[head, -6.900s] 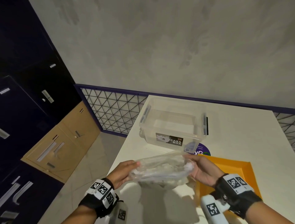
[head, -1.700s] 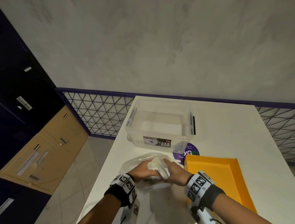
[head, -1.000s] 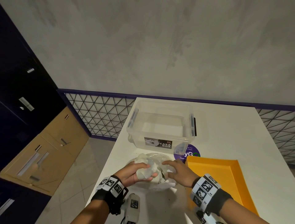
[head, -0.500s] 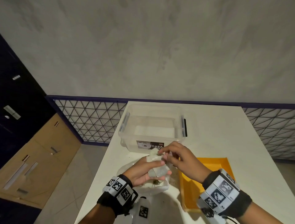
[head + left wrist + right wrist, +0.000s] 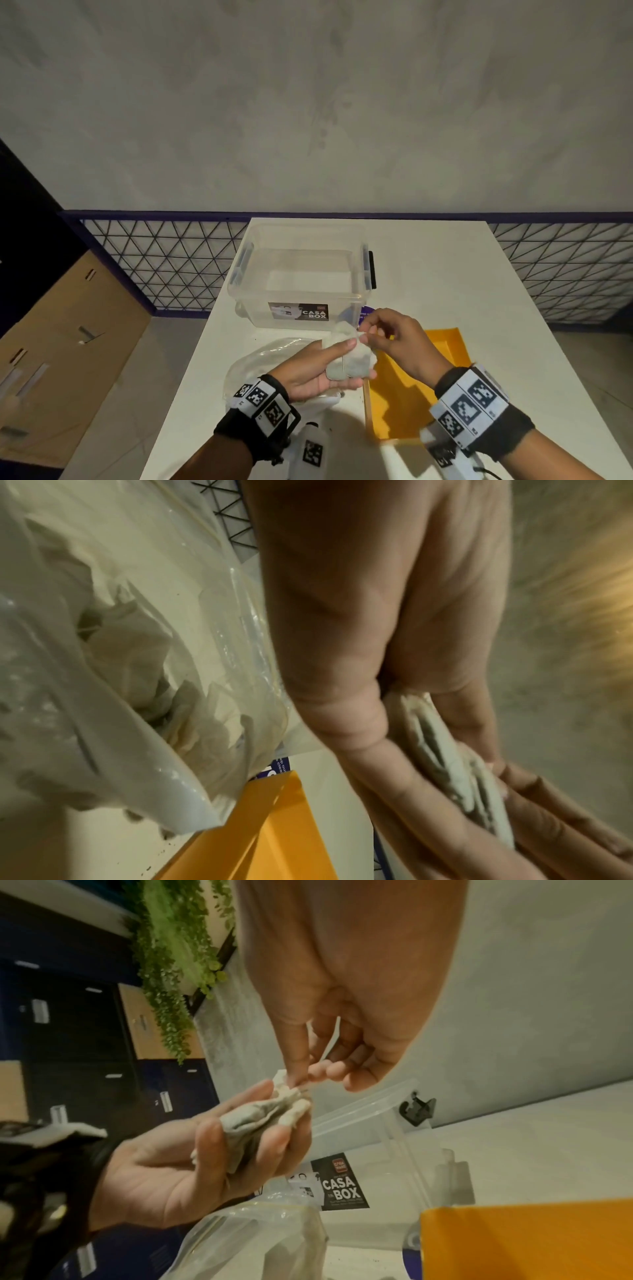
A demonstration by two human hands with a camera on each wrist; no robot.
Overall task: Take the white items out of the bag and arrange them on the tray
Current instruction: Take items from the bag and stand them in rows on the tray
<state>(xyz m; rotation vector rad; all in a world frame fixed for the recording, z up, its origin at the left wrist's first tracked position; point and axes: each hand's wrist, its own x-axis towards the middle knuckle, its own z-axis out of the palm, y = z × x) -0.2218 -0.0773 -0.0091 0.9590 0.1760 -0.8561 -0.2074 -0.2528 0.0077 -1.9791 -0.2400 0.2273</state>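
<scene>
My left hand is raised above the table, palm up, gripping a small stack of white sachets between thumb and fingers. My right hand pinches the top edge of that stack with thumb and forefinger. The clear plastic bag lies on the table under my left hand, with more white items inside. The orange tray sits just to the right of the bag, under my right forearm, with nothing on its visible floor.
A clear plastic storage box with a "CASA BOX" label stands behind the bag. A purple round sticker lies by the box. The white table ends at a mesh railing; its left edge drops to the floor.
Both hands have lifted a stack of white sachets out of the bag and up above it. The right hand has shifted to pinch the stack's top edge.
</scene>
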